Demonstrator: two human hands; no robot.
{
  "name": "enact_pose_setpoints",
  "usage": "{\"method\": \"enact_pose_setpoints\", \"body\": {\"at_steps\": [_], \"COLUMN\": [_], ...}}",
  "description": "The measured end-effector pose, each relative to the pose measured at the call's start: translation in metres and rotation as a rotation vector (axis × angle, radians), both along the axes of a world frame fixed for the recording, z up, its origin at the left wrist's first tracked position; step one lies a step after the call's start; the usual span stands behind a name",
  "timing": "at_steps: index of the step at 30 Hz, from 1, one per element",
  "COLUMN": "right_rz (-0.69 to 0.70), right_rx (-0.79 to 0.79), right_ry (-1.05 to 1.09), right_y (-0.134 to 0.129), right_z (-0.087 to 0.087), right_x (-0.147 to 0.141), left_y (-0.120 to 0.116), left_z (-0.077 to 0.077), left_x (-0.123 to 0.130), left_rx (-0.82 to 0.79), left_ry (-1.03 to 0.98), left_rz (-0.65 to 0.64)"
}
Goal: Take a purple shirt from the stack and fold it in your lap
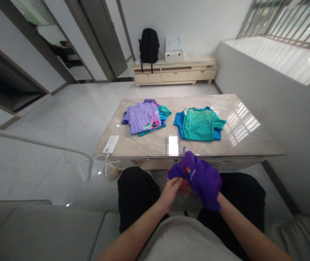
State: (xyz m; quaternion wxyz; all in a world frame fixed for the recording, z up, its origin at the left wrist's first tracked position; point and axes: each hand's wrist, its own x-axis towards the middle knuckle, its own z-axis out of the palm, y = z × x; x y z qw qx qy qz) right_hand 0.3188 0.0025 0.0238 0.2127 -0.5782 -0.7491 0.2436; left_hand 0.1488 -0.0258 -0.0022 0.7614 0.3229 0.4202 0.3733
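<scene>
Over the lap, just short of the beige marble-look table [144, 145], both hands hold a crumpled purple fabric garment [198, 177]. Left hand [172, 190] grips its lower edge; right hand is hidden inside the cloth, grip unclear. Small multicoloured logo, lettering unreadable.

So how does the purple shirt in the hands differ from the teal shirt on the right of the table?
The purple shirt is bunched up and held over the lap by the left hand, with the right hand hidden under it; the teal shirt lies folded flat on the table, untouched. The purple one is plain with a small logo; the teal one has a dotted pattern. Both are sports tops.
</scene>
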Motion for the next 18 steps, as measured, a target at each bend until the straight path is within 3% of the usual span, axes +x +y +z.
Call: {"method": "enact_pose_setpoints", "body": {"at_steps": [4, 11, 15, 18], "right_rz": [0.064, 0.098, -0.067, -0.318], "right_rx": [-0.005, -0.007, -0.022, 0.064], "right_ry": [0.009, 0.120, 0.293, 0.451], "right_y": [-0.014, -0.044, -0.038, -0.032], "right_z": [-0.001, 0.007, 0.018, 0.032], "right_x": [-0.008, -0.012, 0.014, 0.045], "left_y": [0.005, -0.003, -0.005, -0.005], "left_z": [-0.006, -0.014, -0.023, -0.028], "left_x": [-0.020, -0.044, -0.043, -0.043], "left_rx": [-0.114, -0.135, -0.121, -0.082], "left_ry": [-0.034, 0.006, 0.066, 0.100], "left_rz": [0.160, 0.231, 0.317, 0.345]}}
